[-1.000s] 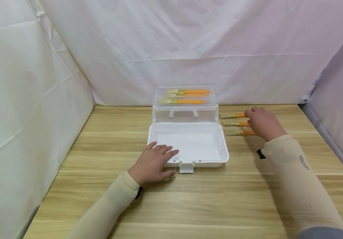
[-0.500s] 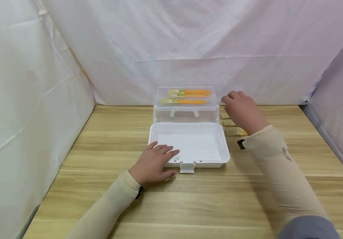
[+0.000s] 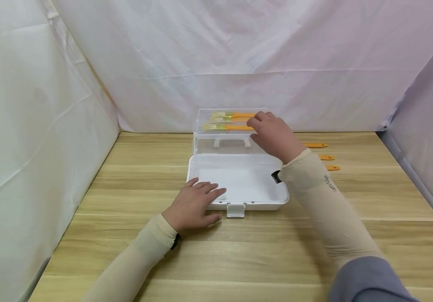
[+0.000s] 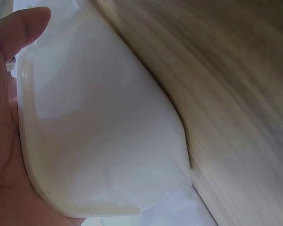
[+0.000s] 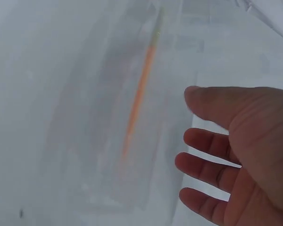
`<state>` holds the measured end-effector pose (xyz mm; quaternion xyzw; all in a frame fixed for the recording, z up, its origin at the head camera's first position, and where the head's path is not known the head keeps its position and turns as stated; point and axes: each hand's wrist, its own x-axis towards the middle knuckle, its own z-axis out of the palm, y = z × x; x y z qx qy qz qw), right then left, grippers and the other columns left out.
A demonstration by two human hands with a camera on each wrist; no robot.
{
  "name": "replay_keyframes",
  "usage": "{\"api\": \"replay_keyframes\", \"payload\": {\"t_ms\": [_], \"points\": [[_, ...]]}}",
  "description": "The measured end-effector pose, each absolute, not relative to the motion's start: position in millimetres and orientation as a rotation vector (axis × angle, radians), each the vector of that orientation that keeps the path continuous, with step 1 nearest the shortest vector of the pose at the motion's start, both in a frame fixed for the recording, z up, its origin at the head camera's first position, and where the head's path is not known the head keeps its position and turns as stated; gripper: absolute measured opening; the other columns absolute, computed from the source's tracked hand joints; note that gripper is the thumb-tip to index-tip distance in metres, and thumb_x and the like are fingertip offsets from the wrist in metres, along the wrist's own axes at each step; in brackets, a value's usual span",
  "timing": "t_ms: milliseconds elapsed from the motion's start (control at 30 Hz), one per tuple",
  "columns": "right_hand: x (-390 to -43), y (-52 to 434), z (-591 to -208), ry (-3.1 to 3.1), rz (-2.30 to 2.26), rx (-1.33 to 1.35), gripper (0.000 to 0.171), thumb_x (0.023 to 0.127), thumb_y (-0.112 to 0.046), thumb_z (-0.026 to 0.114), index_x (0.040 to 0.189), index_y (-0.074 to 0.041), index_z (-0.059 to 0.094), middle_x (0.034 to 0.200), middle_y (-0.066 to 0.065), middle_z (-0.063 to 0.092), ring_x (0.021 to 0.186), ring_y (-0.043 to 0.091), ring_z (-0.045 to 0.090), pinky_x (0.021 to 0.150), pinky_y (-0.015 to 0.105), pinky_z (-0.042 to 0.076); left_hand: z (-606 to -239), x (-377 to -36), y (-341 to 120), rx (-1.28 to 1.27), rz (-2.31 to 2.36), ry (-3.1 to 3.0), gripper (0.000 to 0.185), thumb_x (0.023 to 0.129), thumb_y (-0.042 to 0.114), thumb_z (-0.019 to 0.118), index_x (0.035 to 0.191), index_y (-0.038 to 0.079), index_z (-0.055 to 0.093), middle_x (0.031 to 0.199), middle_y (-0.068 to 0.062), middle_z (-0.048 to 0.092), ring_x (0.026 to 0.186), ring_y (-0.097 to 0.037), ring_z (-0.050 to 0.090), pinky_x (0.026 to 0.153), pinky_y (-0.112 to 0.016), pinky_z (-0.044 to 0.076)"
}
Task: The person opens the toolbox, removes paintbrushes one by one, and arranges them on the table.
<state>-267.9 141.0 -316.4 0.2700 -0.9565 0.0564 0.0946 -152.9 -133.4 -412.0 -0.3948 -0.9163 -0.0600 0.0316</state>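
A white plastic case (image 3: 246, 184) lies open on the table, its clear lid (image 3: 235, 145) raised at the back. Three flat paintbrushes (image 3: 235, 127) with orange handles and pale bristles lie in the clear lid. My left hand (image 3: 193, 207) rests on the case's front left rim with fingers spread; the left wrist view shows the case's white wall (image 4: 104, 117) beside it. My right hand (image 3: 274, 136) hovers by the handle ends of these brushes, overlapping them. In the right wrist view its fingers stand apart with nothing between them, and an orange brush handle (image 5: 139, 99) shows through blurred plastic.
To the right of the case lie three more paintbrushes (image 3: 316, 145), their bristles hidden behind my right hand and sleeve. A latch (image 3: 235, 210) hangs at the case's front. White cloth (image 3: 156, 84) encloses the wooden table (image 3: 276, 260) at the back and sides.
My right hand has moved left from the brushes on the table, up and over to the lid's right end. The left hand and the brushes have stayed in place.
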Motion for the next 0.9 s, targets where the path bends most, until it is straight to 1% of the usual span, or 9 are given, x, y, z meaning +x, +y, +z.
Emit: {"api": "replay_keyframes", "payload": {"t_ms": [200, 400, 467, 733, 900], "points": [[-282.3, 126.1, -332.8, -2.863, 0.186, 0.837, 0.04, 0.096, -0.024, 0.067, 0.13, -0.005, 0.058, 0.123, 0.014, 0.055, 0.116, 0.034, 0.051, 0.095, 0.05, 0.046, -413.1, -153.8, -133.8, -1.209, -0.178, -2.824, 0.068, 0.086, 0.053, 0.066, 0.145, 0.022, 0.052, 0.137, -0.006, 0.059, 0.127, -0.025, 0.053, 0.11, -0.052, 0.03], [-291.8, 121.3, -348.3, -2.858, 0.209, 0.879, 0.045, 0.098, -0.027, 0.064, 0.137, -0.006, 0.053, 0.129, 0.014, 0.052, 0.123, 0.034, 0.047, 0.102, 0.049, 0.041, -414.6, -154.4, -133.1, -1.212, -0.174, -2.802, 0.067, 0.086, 0.054, 0.065, 0.144, 0.022, 0.053, 0.136, -0.005, 0.06, 0.127, -0.024, 0.054, 0.109, -0.052, 0.031], [-292.7, 121.1, -351.7, -2.858, 0.214, 0.873, 0.046, 0.098, -0.027, 0.063, 0.138, -0.007, 0.052, 0.131, 0.015, 0.051, 0.124, 0.034, 0.046, 0.102, 0.049, 0.04, -414.5, -154.0, -132.5, -1.214, -0.172, -2.799, 0.067, 0.086, 0.055, 0.065, 0.144, 0.022, 0.053, 0.136, -0.005, 0.06, 0.126, -0.024, 0.054, 0.109, -0.052, 0.031], [-293.2, 116.4, -359.8, -2.827, 0.169, 0.845, 0.048, 0.097, -0.027, 0.063, 0.14, -0.009, 0.051, 0.131, 0.014, 0.05, 0.123, 0.034, 0.045, 0.099, 0.052, 0.041, -413.5, -152.3, -134.3, -1.211, -0.192, -2.796, 0.068, 0.085, 0.053, 0.067, 0.143, 0.021, 0.054, 0.136, -0.006, 0.06, 0.127, -0.025, 0.054, 0.109, -0.052, 0.03], [-293.4, 112.0, -360.5, -2.832, 0.142, 0.826, 0.054, 0.097, -0.029, 0.064, 0.144, -0.012, 0.047, 0.126, 0.012, 0.048, 0.115, 0.032, 0.043, 0.092, 0.051, 0.041, -410.5, -151.7, -136.6, -1.206, -0.194, -2.776, 0.067, 0.085, 0.053, 0.068, 0.142, 0.02, 0.055, 0.134, -0.007, 0.061, 0.125, -0.025, 0.055, 0.108, -0.053, 0.032]]}}
